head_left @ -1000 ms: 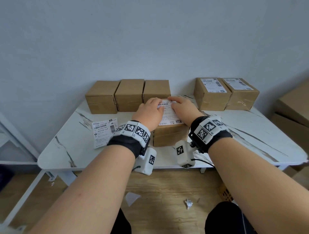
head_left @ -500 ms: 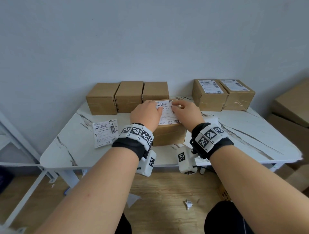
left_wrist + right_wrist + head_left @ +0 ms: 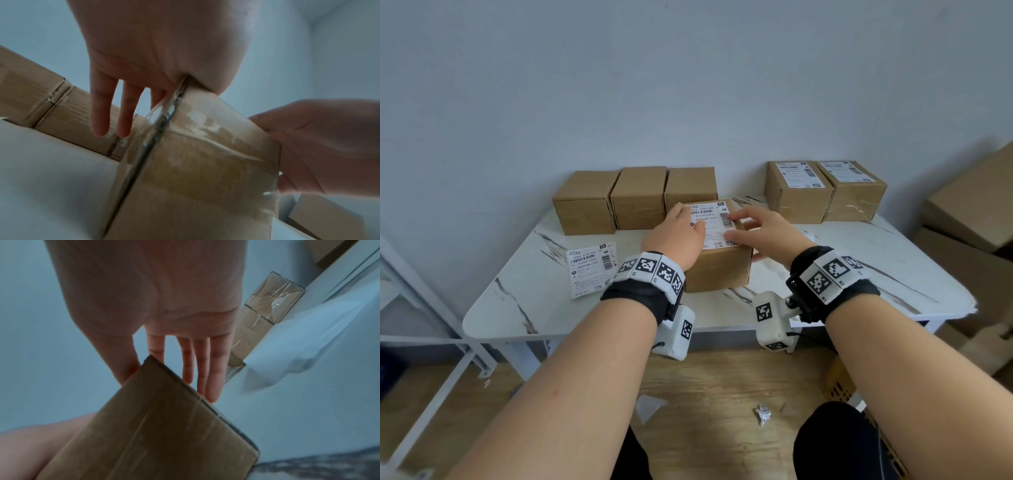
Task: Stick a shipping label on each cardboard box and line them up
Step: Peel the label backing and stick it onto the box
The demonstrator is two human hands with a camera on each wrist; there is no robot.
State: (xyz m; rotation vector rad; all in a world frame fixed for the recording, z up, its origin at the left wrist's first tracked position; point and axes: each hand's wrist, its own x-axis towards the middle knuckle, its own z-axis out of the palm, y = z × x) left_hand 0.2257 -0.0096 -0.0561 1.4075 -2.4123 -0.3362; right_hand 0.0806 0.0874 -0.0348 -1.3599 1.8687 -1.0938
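Note:
A brown cardboard box (image 3: 717,270) stands at the middle of the white marble table (image 3: 876,267), with a white shipping label (image 3: 711,219) flat on its top. My left hand (image 3: 676,233) rests on the box's left top edge. In the left wrist view its straight fingers (image 3: 100,113) hang down beside the box (image 3: 195,162). My right hand (image 3: 760,226) lies over the right top edge, thumb and index finger on the label. The other straight fingers (image 3: 213,369) reach past the edge of the box (image 3: 154,426).
Three plain boxes (image 3: 638,197) stand in a row at the back left, just behind the middle box. Two labelled boxes (image 3: 825,190) stand at the back right. Loose labels (image 3: 592,269) lie on the table's left part. Large cartons (image 3: 969,212) are stacked to the right.
Both hands have slid apart from the middle of the label toward the box's left and right edges. More of the label shows now.

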